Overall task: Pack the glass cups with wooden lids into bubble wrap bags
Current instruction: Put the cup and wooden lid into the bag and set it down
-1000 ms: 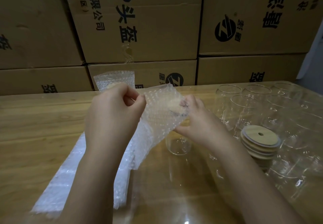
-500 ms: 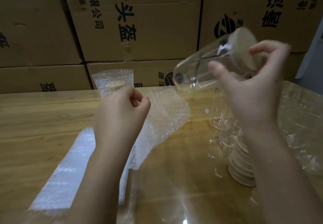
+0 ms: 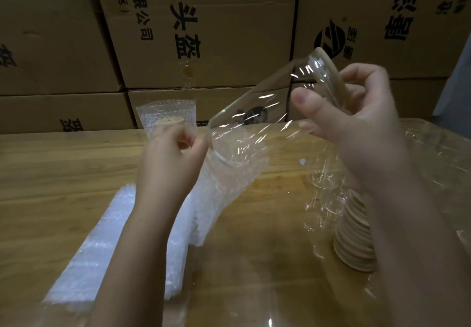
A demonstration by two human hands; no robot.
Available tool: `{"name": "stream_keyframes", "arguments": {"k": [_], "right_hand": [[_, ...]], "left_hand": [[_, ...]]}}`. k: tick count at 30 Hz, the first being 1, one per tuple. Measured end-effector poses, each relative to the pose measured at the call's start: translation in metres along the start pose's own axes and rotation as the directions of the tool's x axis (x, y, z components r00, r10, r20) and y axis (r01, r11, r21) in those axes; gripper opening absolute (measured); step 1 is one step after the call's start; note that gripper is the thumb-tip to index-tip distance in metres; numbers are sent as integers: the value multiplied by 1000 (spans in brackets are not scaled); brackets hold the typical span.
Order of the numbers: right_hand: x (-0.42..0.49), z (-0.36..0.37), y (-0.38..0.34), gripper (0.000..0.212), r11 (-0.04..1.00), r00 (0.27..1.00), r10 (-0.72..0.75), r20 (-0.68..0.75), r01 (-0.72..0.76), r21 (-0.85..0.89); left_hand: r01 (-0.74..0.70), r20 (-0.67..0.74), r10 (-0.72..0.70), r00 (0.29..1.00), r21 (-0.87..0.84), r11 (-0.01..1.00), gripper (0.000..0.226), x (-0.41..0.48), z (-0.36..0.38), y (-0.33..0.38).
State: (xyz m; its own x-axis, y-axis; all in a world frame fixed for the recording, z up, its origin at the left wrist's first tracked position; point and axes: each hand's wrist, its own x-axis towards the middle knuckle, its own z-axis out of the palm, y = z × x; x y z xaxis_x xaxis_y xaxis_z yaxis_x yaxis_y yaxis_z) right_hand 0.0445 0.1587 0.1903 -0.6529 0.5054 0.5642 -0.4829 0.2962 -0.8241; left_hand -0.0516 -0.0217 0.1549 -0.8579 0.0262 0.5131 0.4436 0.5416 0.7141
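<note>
Above desk (image 3: 63, 173) centre | right hand (image 3: 356, 122) fingers gripped tilted smooth glass cup (image 3: 254, 112), round wooden lid (image 3: 330, 74) fitted | left hand (image 3: 170, 163) fingers pinched knobbly bubble wrap bag (image 3: 229, 186) mouth

Light: I saw it dim, warm-brown | Glare: white streaks on glass cup (image 3: 254, 112), soft sheen on table (image 3: 254, 263) | Blur: right forearm (image 3: 420, 224) and near edges smeared | Distortion: cartons (image 3: 229, 33) bowed at frame edges

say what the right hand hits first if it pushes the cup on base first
Probably the bubble wrap bag the left hand pinches; the glass cup has its base near the mouth, depth unclear.
</note>
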Motion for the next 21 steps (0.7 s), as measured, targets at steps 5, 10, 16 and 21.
{"name": "stream_keyframes", "arguments": {"k": [5,10,16,21], "right_hand": [[-2,4,5,56,987,999,-34,34,39,-156],[-11,11,0,57,918,979,-153,134,191,-347],[-13,9,-4,55,775,934,-221,281,343,-531],[-12,15,9,50,662,934,-53,354,298,-687]], "left_hand": [[115,104,-91,990,-246,962,29,-2,1,5],[186,250,-76,965,-453,872,28,-10,8,19],[253,333,-19,943,-677,691,29,-11,16,24],[305,399,-8,917,-689,658,26,-11,21,21]]}}
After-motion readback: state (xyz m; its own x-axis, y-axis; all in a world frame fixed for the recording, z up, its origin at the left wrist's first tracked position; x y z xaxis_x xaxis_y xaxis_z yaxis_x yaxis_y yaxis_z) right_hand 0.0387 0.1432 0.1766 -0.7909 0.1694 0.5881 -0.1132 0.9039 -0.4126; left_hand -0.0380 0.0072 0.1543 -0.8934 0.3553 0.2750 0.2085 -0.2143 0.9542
